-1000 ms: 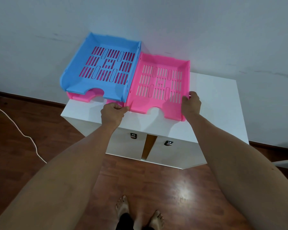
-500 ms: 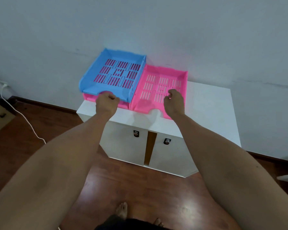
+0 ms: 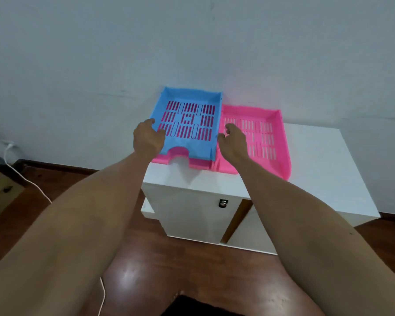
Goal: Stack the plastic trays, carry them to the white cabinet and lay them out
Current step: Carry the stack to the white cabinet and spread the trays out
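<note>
A blue slotted tray [image 3: 188, 142] sits stacked on a pink tray [image 3: 198, 164] at the left end of the white cabinet [image 3: 315, 169]. A second pink tray [image 3: 263, 137] lies flat beside them on the right, touching. My left hand [image 3: 148, 139] is at the blue tray's left wall, fingers apart around its edge. My right hand [image 3: 233, 140] hovers at the blue tray's right wall, over the left part of the lone pink tray, fingers curled but apart. Whether either hand grips the blue tray I cannot tell.
The cabinet stands against a pale wall, with two doors and dark handles [image 3: 223, 203] below. A white cable [image 3: 27, 179] runs across the wooden floor at left, beside a cardboard box [image 3: 0, 197]. The cabinet's right half is bare white top.
Both hands let go of the right pink tray and moved left to the sides of the blue tray. The view has shifted left.
</note>
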The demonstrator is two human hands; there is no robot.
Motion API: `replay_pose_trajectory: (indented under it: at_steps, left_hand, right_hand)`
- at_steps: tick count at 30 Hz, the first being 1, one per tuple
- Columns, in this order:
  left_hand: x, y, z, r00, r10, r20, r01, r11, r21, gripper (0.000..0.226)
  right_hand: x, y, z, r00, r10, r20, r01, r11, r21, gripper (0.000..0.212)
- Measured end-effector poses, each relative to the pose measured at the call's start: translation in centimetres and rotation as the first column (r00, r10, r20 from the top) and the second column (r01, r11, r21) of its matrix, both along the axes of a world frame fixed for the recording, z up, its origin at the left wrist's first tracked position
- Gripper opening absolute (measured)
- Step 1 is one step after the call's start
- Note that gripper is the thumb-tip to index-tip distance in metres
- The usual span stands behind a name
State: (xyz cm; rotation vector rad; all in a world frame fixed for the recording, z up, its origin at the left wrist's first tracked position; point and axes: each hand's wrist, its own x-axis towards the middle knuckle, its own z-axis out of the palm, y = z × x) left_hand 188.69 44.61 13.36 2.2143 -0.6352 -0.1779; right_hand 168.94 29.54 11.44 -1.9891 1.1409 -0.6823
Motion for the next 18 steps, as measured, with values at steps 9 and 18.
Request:
replay_pose_trajectory:
  at_steps: [9,18]
  left_hand:
    - [6.5,-0.5,-2.9,0.993,-0.087,-0.077,0.095,0.990,0.104,0.046]
    - [7.4,-0.6,-3.8,0.989,-0.088,-0.123,0.097,0.993,0.070,0.027]
  right_hand:
    - [4.8,0.6,-2.6,0.992,-0.068,-0.103,0.082,0.987,0.138,0.020]
    - [6.3,0.9,-2.0,0.964,-0.224,-0.144,0.244,0.959,0.142,0.024]
